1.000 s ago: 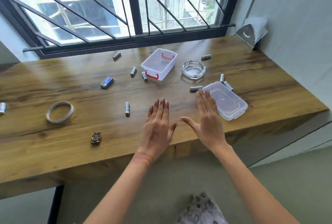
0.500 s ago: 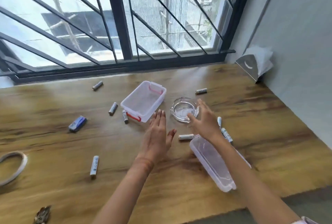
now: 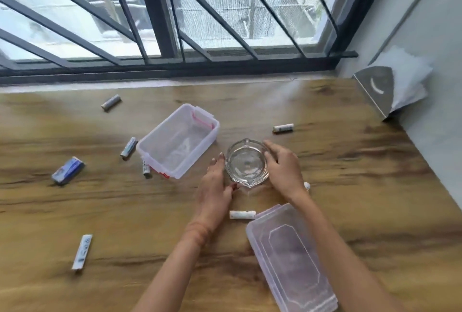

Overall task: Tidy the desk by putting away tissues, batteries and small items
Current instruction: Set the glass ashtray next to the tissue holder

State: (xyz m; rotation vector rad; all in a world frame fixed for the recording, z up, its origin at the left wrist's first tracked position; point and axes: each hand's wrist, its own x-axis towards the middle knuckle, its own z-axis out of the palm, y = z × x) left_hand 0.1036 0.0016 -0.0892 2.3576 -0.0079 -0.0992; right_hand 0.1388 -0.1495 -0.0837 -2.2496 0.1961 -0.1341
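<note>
Cupping the glass ashtray (image 3: pixel 246 164) on the wooden desk (image 3: pixel 350 161), the left hand (image 3: pixel 215 186) presses straight fingers to its left side, the right hand (image 3: pixel 285 169) curls round its right rim, a battery (image 3: pixel 242 214) lying between the wrists.

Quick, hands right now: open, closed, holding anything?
Left hand: open, straight fingers against the glass ashtray on its left side.
Right hand: fingers curled round the ashtray's right rim, holding it.

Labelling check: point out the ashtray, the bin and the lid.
ashtray (image 3: pixel 246 164), head view, glass base.
bin (image 3: pixel 175 145), head view, bare floor.
lid (image 3: pixel 290 258), head view, flat centre.
</note>
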